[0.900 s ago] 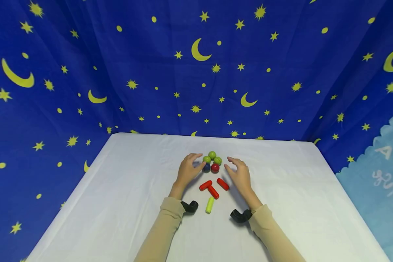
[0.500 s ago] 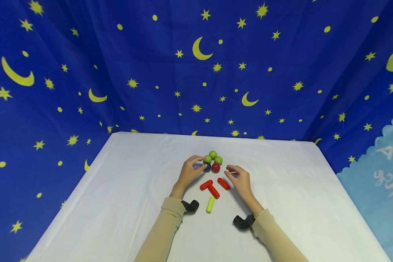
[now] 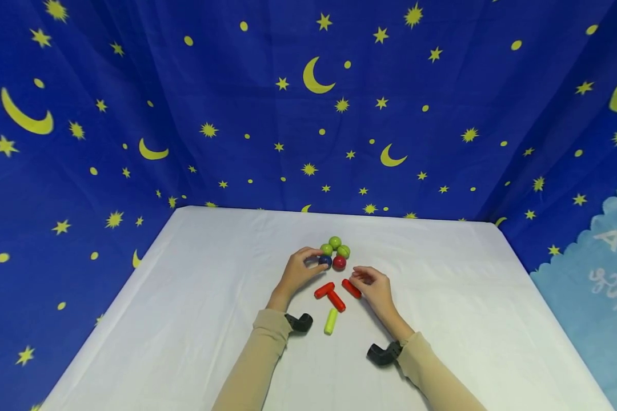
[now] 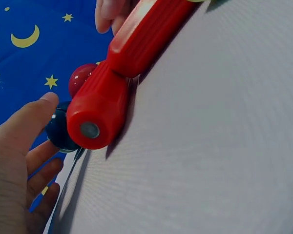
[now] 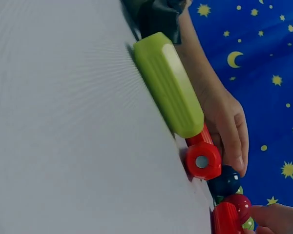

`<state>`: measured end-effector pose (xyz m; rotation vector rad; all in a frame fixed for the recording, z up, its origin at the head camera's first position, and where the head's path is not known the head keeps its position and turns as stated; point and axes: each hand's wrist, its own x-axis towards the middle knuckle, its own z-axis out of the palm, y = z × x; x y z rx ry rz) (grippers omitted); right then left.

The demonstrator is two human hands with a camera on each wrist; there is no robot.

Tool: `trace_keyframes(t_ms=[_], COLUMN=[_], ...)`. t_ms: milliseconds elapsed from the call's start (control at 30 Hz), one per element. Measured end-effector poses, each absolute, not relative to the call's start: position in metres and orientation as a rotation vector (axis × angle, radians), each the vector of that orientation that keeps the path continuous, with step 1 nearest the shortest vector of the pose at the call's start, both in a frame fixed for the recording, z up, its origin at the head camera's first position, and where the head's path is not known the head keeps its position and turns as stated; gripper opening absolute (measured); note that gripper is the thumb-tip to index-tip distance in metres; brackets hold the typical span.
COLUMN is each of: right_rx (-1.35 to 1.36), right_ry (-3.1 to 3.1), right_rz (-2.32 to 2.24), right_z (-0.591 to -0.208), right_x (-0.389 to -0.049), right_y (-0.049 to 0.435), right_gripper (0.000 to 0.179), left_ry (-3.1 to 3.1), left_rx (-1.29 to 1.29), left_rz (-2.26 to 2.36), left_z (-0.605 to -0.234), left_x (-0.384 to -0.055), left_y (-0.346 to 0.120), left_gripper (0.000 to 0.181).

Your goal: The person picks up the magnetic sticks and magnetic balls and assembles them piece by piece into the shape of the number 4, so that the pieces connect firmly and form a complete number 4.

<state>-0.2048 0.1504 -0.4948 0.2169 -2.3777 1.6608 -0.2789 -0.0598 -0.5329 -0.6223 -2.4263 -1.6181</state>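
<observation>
My left hand (image 3: 295,274) pinches a glossy dark blue ball (image 3: 325,261) between thumb and fingers; in the left wrist view its thumb (image 4: 48,100) lies against the ball. Beside that ball sits a red ball (image 3: 339,262), with three green balls (image 3: 335,243) just behind. My right hand (image 3: 377,291) hovers with bent fingers over the far end of the rightmost red rod (image 3: 352,289), fingertips right at it. Two more red rods (image 3: 336,301) touch each other nearer to me; a metal disc (image 4: 90,129) shows in one's end. A yellow-green rod (image 3: 331,321) lies closest.
A white cloth covers the table (image 3: 211,268). Blue star-and-moon curtains (image 3: 236,103) hang behind and to the left, and a light blue cloth (image 3: 596,279) on the right. Black curved camera mounts (image 3: 384,354) stick out from both wrists.
My right hand has come down and nearer to me, from beside the balls to the rightmost red rod. My left fingers have closed onto the blue ball, which has shifted slightly left.
</observation>
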Motion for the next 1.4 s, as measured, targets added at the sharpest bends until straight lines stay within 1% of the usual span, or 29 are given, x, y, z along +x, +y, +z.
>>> trace_keyframes(t_ms=[300,533,633,900,1167,1400], right_rx=[0.196,0.243,0.268,0.356,0.342,0.357], right_ry=[-2.461,-2.491,-2.502,-2.499,-2.541,-2.521], right_rz=[1.677,1.594,1.564,1.473,1.474,1.498], right_z=[-0.496,-0.526,-0.532,-0.535,-0.534,-0.535], right_x=[-0.203,-0.217,-0.220,-0.221,-0.220,-0.221], right_y=[0.147,0.155,0.158,0.159,0.160,0.160], right_gripper=[0.029,0.032,0.032,0.031,0.035,0.031], left_ry=[-2.486,-2.489,-2.497,-2.502,-2.509,-2.488], left_rx=[-0.621,-0.620,-0.612,-0.600,-0.595,-0.600], left_rz=[-1.543,-1.509,-1.505,-1.568,-1.579,-1.614], left_z=[-0.536,-0.536,-0.536,-0.534,-0.535,-0.535], left_x=[-0.281,-0.282,-0.282,-0.279,-0.279,-0.279], left_y=[-0.059,-0.058,-0.057,-0.058,-0.058,-0.059], left_gripper=[0.038,0.035,0.035,0.034,0.033,0.033])
